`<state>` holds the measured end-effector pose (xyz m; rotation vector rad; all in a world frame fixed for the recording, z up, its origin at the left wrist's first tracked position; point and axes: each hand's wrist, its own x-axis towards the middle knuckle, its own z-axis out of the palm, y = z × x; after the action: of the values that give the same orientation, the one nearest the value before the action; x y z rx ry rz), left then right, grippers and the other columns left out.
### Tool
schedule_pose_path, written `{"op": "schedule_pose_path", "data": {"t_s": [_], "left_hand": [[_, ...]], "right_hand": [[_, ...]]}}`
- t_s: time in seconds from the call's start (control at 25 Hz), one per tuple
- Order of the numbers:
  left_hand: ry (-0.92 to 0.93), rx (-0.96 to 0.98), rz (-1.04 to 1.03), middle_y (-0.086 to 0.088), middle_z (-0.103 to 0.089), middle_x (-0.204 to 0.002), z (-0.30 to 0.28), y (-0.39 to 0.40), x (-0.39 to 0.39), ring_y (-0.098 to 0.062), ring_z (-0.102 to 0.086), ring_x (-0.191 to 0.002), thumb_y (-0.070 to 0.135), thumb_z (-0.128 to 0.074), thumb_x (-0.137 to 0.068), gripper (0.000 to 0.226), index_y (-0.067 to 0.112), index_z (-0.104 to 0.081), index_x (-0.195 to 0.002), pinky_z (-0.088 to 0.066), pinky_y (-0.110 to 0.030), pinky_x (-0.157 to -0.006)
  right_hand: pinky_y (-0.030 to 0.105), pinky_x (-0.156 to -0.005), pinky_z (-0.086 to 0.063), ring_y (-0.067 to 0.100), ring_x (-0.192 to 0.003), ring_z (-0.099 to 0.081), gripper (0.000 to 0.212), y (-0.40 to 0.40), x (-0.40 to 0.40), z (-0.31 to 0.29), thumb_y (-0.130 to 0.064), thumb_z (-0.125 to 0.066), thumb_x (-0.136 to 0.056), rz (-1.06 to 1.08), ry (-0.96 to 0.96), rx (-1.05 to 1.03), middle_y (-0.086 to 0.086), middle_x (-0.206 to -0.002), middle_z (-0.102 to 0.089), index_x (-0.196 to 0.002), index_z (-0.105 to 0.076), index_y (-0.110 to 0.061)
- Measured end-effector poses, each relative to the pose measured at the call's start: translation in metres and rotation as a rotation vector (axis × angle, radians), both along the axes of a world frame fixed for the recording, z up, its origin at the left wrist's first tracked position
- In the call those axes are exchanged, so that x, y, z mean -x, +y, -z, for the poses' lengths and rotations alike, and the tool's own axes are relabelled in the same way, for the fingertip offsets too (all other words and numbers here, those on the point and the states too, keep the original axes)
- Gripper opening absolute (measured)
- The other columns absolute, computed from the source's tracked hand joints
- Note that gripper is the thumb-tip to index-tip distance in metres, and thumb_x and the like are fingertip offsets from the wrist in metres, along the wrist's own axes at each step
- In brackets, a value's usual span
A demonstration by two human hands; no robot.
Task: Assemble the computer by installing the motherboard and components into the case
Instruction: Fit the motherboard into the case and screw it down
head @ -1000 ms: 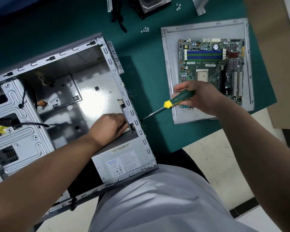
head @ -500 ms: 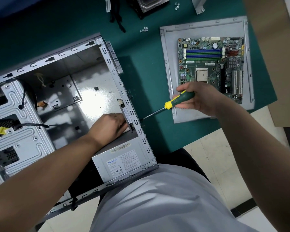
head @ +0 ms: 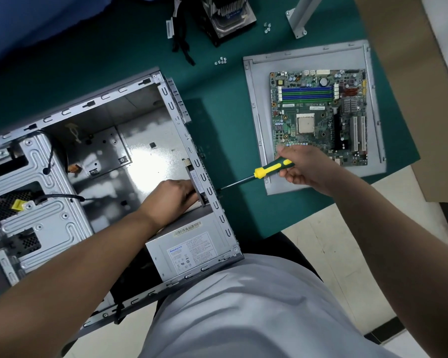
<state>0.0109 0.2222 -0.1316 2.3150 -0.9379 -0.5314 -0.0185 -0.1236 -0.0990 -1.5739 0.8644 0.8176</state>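
The open grey computer case (head: 70,112) lies on its side on the green mat. A grey power supply (head: 189,251) sits in its near right corner. My left hand (head: 173,195) is inside the case and holds a small flat part (head: 195,180) against the rear wall (head: 207,177). My right hand (head: 300,166) grips a green and yellow screwdriver (head: 267,170), whose tip touches the outside of that rear wall. The green motherboard (head: 318,117) lies on a grey side panel (head: 254,104) to the right of the case.
At the mat's far edge stand a heatsink with fan (head: 228,14), black cables (head: 181,37), a grey bracket (head: 300,19) and two small heaps of screws (head: 220,61). A brown cardboard sheet (head: 404,73) lies at the right. The table's edge runs under my right forearm.
My right hand and the screwdriver have barely shifted, the tip staying at the rear wall. My left hand has not moved. The camera has tilted slightly.
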Motion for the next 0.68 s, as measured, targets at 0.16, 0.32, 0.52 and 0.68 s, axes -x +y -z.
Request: {"op": "schedule_pose_path", "data": {"t_s": [0.16, 0.32, 0.52, 0.68], "left_hand": [[0.279, -0.108, -0.118, 0.028, -0.050, -0.057, 0.000, 0.003, -0.003, 0.007, -0.056, -0.050, 0.014, -0.071, -0.094, 0.045, 0.046, -0.052, -0.070, -0.039, -0.006, -0.050], [0.491, -0.232, -0.149, 0.015, -0.070, -0.079, -0.015, 0.016, -0.004, 0.004, -0.063, -0.065, 0.023, -0.071, -0.096, 0.008, 0.031, -0.071, -0.100, -0.047, -0.010, -0.062], [0.689, -0.192, -0.336, 0.001, -0.074, -0.109, -0.047, 0.033, 0.004, -0.026, -0.072, -0.094, 0.003, -0.071, -0.092, 0.043, 0.029, -0.067, -0.125, -0.060, -0.041, -0.081], [0.786, -0.119, -0.439, 0.025, -0.074, -0.099, -0.064, 0.037, 0.005, -0.006, -0.070, -0.095, 0.008, -0.073, -0.091, 0.023, 0.030, -0.077, -0.095, -0.053, -0.013, -0.076]], "right_hand": [[0.028, -0.056, -0.042, 0.015, -0.054, -0.053, 0.030, -0.007, 0.000, -0.002, -0.033, -0.056, -0.104, 0.095, -0.025, 0.057, 0.008, -0.069, -0.066, -0.116, -0.064, -0.008], [0.027, -0.062, -0.046, 0.015, -0.066, -0.058, 0.027, -0.012, 0.004, -0.011, -0.025, -0.057, -0.104, 0.258, -0.144, -0.082, 0.011, -0.084, -0.073, -0.120, -0.066, -0.005], [0.030, -0.076, -0.046, 0.016, -0.087, -0.062, 0.024, 0.049, 0.000, 0.005, -0.021, -0.063, -0.102, 0.309, -0.298, 0.163, 0.002, -0.106, -0.072, -0.125, -0.067, -0.015], [0.030, -0.078, -0.046, 0.027, -0.091, -0.061, 0.027, 0.087, -0.014, 0.022, -0.025, -0.063, -0.100, 0.157, -0.306, 0.443, 0.008, -0.105, -0.069, -0.124, -0.067, -0.014]]}}
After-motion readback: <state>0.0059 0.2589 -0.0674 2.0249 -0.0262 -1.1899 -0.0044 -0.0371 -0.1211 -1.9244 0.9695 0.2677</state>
